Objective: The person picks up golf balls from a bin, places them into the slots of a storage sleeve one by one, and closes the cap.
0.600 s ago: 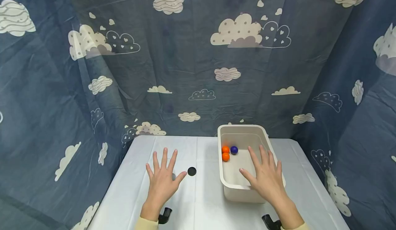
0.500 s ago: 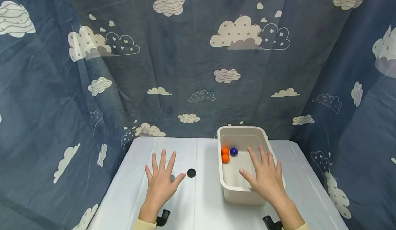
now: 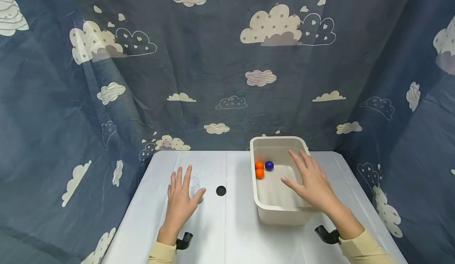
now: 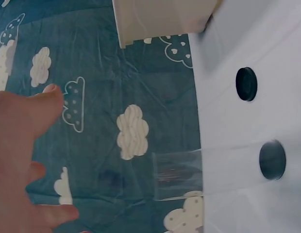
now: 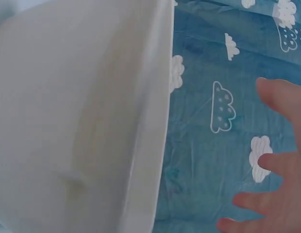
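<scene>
My left hand hovers over the white table with its fingers stretched out and nothing in them. Just beyond it stands a clear cylindrical container, partly behind the thumb; the left wrist view shows its see-through wall and dark round base. A small black disc lies to the right of it. My right hand, fingers spread and holding nothing, overlaps the right side of an off-white bin. Inside the bin sit two orange balls and a dark blue ball at its left side.
The bin stands on the right half of the white-covered table. A dark blue cloth with cloud prints hangs behind the table and along both sides. Black curved pieces are worn at the wrists.
My right hand has shifted up and a little right over the bin. My left hand has turned slightly and moved left, showing more of the clear container. The head view has tilted slightly down.
</scene>
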